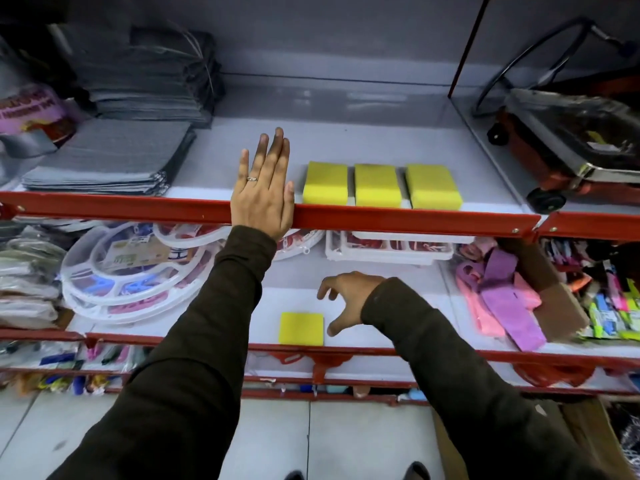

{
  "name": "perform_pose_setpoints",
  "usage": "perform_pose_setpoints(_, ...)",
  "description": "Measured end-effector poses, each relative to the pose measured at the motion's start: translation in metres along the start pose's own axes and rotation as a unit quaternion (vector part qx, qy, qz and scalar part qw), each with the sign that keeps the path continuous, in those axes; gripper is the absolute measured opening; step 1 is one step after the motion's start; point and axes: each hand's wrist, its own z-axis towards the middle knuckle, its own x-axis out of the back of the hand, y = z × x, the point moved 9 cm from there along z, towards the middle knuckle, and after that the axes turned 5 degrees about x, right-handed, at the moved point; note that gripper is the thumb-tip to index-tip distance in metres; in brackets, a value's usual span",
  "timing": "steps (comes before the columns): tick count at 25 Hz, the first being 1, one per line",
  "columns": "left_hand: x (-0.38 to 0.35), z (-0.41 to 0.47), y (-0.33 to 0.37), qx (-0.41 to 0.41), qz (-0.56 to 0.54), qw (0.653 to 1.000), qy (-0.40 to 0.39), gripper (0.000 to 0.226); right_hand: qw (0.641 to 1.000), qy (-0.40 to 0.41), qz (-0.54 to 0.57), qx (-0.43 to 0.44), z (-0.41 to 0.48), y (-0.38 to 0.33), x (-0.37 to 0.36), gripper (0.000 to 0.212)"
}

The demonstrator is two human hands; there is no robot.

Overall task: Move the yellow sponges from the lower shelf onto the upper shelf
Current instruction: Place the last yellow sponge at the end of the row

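Three yellow sponges [375, 185] lie side by side at the front of the upper shelf [415, 221], just behind its red rail. One yellow sponge [301, 328] lies at the front of the lower shelf [381, 348]. My left hand [263, 188] rests flat on the upper shelf, fingers straight, just left of the three sponges, holding nothing. My right hand [349, 299] hovers over the lower shelf with fingers spread and curled, just right of the single sponge and apart from it.
Stacks of grey cloth [114, 157] fill the upper shelf's left side. A red wheeled trolley [568, 147] stands at the right. On the lower shelf are round white plastic hangers [138, 268], white trays [388, 249] and pink and purple packs [502, 299].
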Motion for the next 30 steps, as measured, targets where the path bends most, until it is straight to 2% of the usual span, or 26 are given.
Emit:
perform_pose_setpoints(2, -0.002, 0.000, -0.001, -0.004, 0.000, 1.000, 0.005, 0.063, 0.999, -0.015, -0.042, 0.024, 0.042, 0.000, -0.027, 0.064)
perform_pose_setpoints(4, -0.003, 0.001, 0.000, -0.007, -0.003, 1.000, 0.007, 0.063, 0.991, -0.018, -0.118, 0.065, 0.075, -0.004, -0.047, 0.076)
perform_pose_setpoints(6, -0.004, 0.003, 0.000, -0.008, -0.004, 1.000, 0.008, 0.063, 0.968, -0.027, -0.222, 0.111, 0.099, -0.011, -0.064, 0.089)
perform_pose_setpoints(9, -0.005, 0.002, 0.000, -0.011, 0.000, 1.000, 0.011, 0.062, 0.923, -0.054, -0.334, 0.182, 0.123, -0.015, -0.088, 0.079)
perform_pose_setpoints(12, -0.005, 0.003, 0.000, -0.012, 0.004, 1.000, 0.014, 0.062, 0.898, -0.088, -0.372, 0.219, 0.138, -0.012, -0.110, 0.074)
perform_pose_setpoints(15, -0.006, 0.003, 0.001, -0.010, 0.009, 1.000, 0.009, 0.062, 0.903, -0.106, -0.362, 0.205, 0.144, -0.001, -0.120, 0.072)
perform_pose_setpoints(18, -0.005, 0.003, 0.002, -0.009, 0.010, 1.000, 0.005, 0.062, 0.926, -0.067, -0.336, 0.159, 0.138, 0.011, -0.105, 0.072)
perform_pose_setpoints(23, -0.002, 0.003, 0.003, -0.010, 0.009, 1.000, 0.000, 0.063, 0.974, 0.002, -0.224, 0.025, 0.103, 0.057, -0.073, 0.107)
perform_pose_setpoints(26, -0.001, 0.004, 0.003, -0.006, 0.007, 1.000, -0.004, 0.063, 0.986, 0.039, -0.162, -0.023, 0.067, 0.069, -0.053, 0.105)
perform_pose_setpoints(30, 0.000, 0.003, 0.003, 0.002, 0.005, 1.000, -0.017, 0.063, 0.987, 0.082, -0.130, -0.048, 0.017, 0.065, -0.027, 0.104)
